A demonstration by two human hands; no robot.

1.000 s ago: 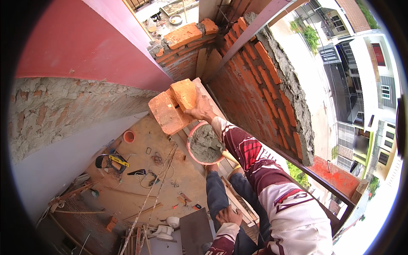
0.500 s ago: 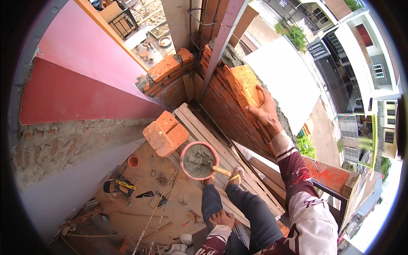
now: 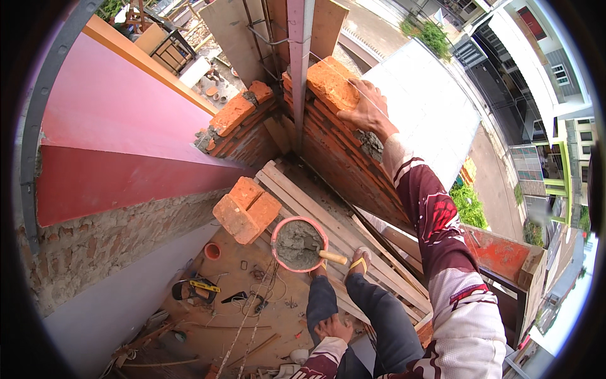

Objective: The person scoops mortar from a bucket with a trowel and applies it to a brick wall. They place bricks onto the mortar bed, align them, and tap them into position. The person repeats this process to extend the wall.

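Note:
At the top of the right-hand brick wall (image 3: 344,155), my right hand (image 3: 371,112) is closed on the near end of an orange brick (image 3: 331,81). The brick lies along the wall top close to an upright pink post (image 3: 299,57); its underside is hidden. A thin taut string crosses by the brick and my fingers. Grey mortar (image 3: 371,145) shows on the wall just behind my wrist. My left hand (image 3: 334,328) rests on my left leg, fingers spread and holding nothing. Below, an orange-rimmed bucket (image 3: 274,243) of wet mortar carries a trowel with a wooden handle (image 3: 333,257).
Several bricks (image 3: 246,211) are stacked beside the bucket on wooden planks (image 3: 353,252), where my feet stand. A shorter brick wall (image 3: 249,136) meets the corner. Far below on the floor lie a yellow spirit level (image 3: 205,286), cords and a small orange pot (image 3: 212,251).
My right hand has carried the brick forward along the wall toward the post, and it now sits along the wall top. The view has shifted slightly. My left hand stays on my leg.

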